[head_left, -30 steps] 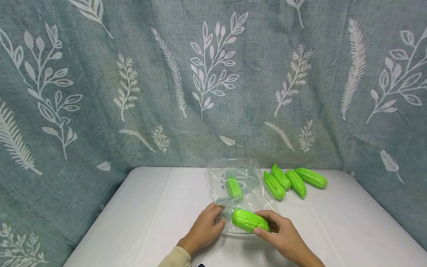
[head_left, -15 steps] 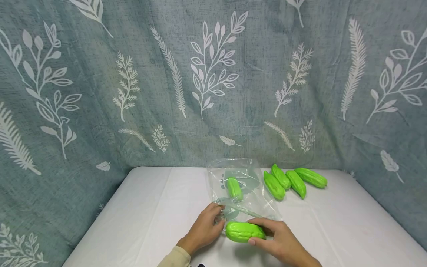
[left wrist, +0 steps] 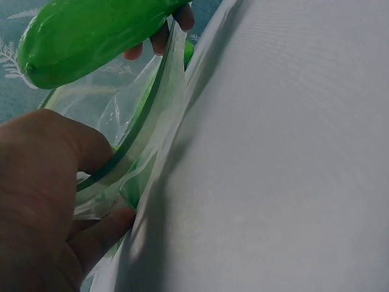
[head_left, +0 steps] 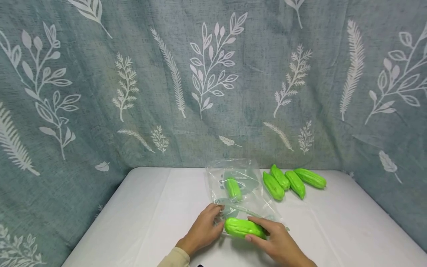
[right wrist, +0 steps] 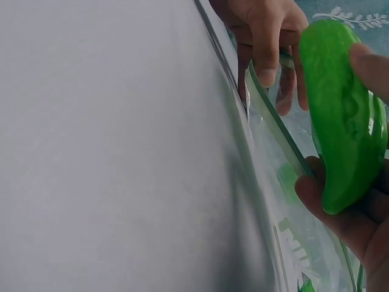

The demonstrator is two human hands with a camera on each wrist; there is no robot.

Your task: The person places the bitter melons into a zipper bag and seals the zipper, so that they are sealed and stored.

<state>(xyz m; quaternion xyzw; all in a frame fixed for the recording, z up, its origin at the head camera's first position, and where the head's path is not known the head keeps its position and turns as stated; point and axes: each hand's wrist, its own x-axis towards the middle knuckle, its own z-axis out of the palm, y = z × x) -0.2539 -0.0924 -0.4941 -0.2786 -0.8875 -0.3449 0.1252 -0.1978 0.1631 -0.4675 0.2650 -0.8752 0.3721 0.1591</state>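
Note:
A clear zip bag (head_left: 248,200) with a green zip strip lies on the table, its mouth toward me and partly open. One bright green bitter melon (head_left: 234,190) lies inside it. My left hand (head_left: 207,224) pinches the left side of the bag's mouth between thumb and fingers, the zip strip (left wrist: 130,137) bowing away from it in the left wrist view. A second bitter melon (head_left: 241,227) is gripped by my right hand (head_left: 275,237), its free end pointing left in front of the mouth. In the right wrist view, fingertips (right wrist: 310,188) under this melon (right wrist: 343,115) reach the zip edge.
Several more green bitter melons (head_left: 295,184) lie in a loose group right of the bag, near the table's back edge. The table has a white cover (head_left: 160,207). A blue-green leaf-patterned curtain (head_left: 146,92) hangs behind and at both sides.
My right hand has brought the bitter melon back toward me and leftward from over the bag, then slightly forward again at the bag's mouth. The left hand stays in place.

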